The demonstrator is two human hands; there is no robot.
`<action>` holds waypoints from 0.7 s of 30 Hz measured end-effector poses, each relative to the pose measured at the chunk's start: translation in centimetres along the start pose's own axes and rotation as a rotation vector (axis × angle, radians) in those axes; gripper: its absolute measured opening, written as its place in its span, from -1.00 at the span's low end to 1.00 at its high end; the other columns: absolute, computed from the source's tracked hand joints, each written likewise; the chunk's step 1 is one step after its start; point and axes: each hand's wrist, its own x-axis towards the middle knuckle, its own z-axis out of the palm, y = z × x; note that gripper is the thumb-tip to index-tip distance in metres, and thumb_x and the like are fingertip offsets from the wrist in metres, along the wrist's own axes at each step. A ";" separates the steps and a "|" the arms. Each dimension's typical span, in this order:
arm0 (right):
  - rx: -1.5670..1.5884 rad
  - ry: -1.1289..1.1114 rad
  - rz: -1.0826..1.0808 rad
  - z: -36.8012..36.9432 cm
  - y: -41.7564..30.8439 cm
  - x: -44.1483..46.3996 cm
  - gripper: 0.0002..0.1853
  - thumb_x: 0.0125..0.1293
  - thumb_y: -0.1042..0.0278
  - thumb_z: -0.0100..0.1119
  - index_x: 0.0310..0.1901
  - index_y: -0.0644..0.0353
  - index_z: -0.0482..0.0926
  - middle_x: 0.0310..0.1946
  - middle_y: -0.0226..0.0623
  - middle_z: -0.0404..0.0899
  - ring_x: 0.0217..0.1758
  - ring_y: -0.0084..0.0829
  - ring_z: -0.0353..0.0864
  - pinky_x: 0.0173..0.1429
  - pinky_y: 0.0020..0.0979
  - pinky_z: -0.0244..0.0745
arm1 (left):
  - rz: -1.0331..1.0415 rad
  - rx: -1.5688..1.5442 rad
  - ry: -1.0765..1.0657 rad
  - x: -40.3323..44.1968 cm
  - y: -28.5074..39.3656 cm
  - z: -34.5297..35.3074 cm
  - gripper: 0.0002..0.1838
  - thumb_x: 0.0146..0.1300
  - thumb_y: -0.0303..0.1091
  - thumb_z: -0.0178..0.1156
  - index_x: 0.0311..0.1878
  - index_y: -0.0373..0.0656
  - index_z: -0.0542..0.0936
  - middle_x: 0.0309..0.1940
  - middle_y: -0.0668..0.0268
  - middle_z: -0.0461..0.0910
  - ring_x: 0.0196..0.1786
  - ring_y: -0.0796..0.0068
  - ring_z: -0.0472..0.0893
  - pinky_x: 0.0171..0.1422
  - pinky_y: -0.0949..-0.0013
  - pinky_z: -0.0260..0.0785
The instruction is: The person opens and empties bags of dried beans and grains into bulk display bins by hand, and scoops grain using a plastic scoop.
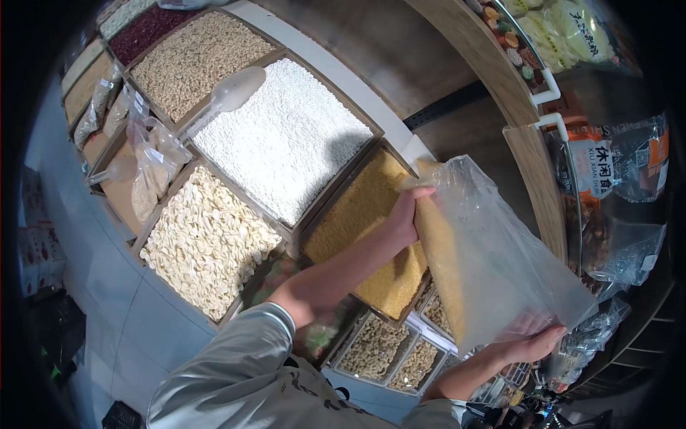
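Above yellow grain (354, 211) | left hand (409, 212), right hand (537, 346) clamped on plastic bag (493, 257) (grain (441, 275) inside) | apparently steadying it; next needs, likely, even support

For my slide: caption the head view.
Left hand and right hand hold a plastic bag of yellow grain near open bins.

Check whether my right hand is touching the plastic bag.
Touching. The head view shows the right hand holding the plastic bag at its lower edge, fingers showing through the film.

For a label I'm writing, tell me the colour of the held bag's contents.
The contents of the bag are golden yellow, shown in the head view.
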 end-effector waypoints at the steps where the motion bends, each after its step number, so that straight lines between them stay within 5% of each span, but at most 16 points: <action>1: 0.012 -0.025 0.011 -0.1 0.1 0.1 -0.53 0.47 0.07 -0.02 0.14 0.35 0.46 -0.04 -0.16 0.57 -0.04 -0.33 0.59 -0.03 -0.31 0.58 | -0.011 -0.007 0.001 0.1 0.2 0.0 -0.81 0.17 -0.27 0.17 -0.20 -0.11 0.48 -0.36 0.31 0.50 -0.24 0.35 0.55 -0.04 0.19 0.47; 21: -0.144 0.112 -0.093 -5.2 0.2 1.2 -0.51 0.46 0.07 0.00 0.10 0.43 0.48 -0.05 -0.09 0.57 -0.03 -0.31 0.59 -0.02 -0.32 0.55 | -0.187 0.055 0.033 2.8 -7.7 -1.4 -0.79 0.21 -0.26 0.17 -0.15 -0.13 0.49 -0.29 0.26 0.51 -0.17 0.31 0.55 0.01 0.14 0.46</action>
